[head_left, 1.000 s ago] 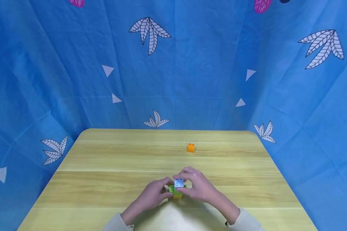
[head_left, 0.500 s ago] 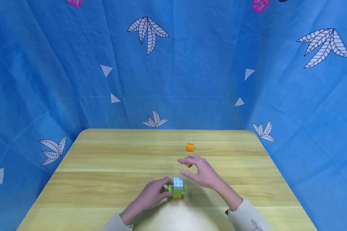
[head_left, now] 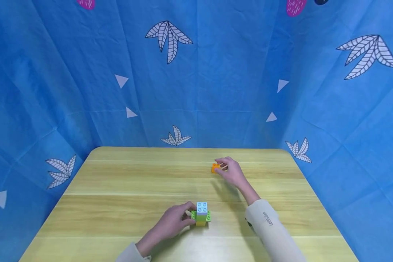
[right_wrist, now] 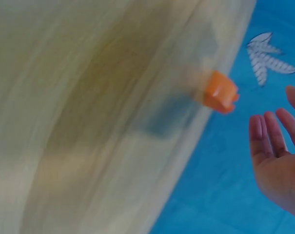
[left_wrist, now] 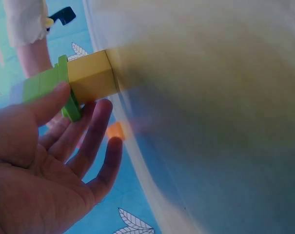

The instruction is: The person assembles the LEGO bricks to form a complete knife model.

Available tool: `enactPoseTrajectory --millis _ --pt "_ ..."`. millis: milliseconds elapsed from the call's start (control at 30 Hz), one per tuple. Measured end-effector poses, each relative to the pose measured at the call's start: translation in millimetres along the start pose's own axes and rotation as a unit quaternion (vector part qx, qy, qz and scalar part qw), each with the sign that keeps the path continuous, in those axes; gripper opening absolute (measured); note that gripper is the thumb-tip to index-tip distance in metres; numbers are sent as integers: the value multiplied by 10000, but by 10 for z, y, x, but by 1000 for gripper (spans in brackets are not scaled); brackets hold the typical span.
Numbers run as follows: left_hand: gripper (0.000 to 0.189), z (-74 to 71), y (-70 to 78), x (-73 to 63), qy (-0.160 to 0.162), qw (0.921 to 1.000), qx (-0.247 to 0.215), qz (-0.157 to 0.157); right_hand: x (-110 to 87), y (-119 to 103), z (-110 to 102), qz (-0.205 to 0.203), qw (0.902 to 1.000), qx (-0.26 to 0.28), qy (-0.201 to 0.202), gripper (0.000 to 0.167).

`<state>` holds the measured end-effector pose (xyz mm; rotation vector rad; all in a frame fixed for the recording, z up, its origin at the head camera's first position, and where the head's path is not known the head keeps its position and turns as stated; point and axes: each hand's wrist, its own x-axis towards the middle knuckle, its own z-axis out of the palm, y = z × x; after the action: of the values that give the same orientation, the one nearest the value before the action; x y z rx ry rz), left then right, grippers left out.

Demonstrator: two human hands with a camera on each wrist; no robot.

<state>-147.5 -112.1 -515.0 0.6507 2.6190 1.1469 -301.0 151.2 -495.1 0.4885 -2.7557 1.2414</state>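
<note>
A small stack of toy building bricks [head_left: 201, 217] stands on the table near the front: yellow at the bottom, green in the middle with a thin green plate jutting out sideways, light blue on top. My left hand [head_left: 174, 219] pinches its green part from the left; in the left wrist view the thumb [left_wrist: 57, 100] lies along the green plate. Farther back sits an orange brick [head_left: 214, 169] with its studs up. My right hand [head_left: 231, 172] is right beside it, thumb and fingers spread; the right wrist view has a gap between fingertips and orange brick [right_wrist: 220, 92].
The wood-grain table [head_left: 134, 182] has rounded back corners. Behind it and at both sides hangs a blue cloth [head_left: 235, 72] printed with white leaves and triangles. A light sleeve [head_left: 268, 225] covers the right forearm.
My right hand has let go of the light blue brick on the stack and moved back to the orange brick. My left hand has stayed at the stack.
</note>
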Motion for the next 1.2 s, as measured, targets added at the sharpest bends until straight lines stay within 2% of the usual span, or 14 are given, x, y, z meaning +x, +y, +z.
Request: enactPoseTrajectory --millis 233,333,667,867,1000,1200 --pt "35 6 9 -1 13 10000 21 2 139 227 104 595 9981 -27 -148 48" --pt "35 10 11 2 15 10000 28 9 152 282 145 718 9969 -71 -307 48" --pt "36 11 3 3 0 10000 51 33 160 346 236 715 9956 -439 -429 49" --pt "36 5 2 -7 -4 10000 51 28 147 312 222 854 9935 -427 -625 44" --pt "35 5 1 -5 3 10000 36 35 139 282 209 860 9936 -353 -649 35" --pt "35 10 -5 -3 24 10000 67 9 112 265 187 944 9939 116 -560 30"
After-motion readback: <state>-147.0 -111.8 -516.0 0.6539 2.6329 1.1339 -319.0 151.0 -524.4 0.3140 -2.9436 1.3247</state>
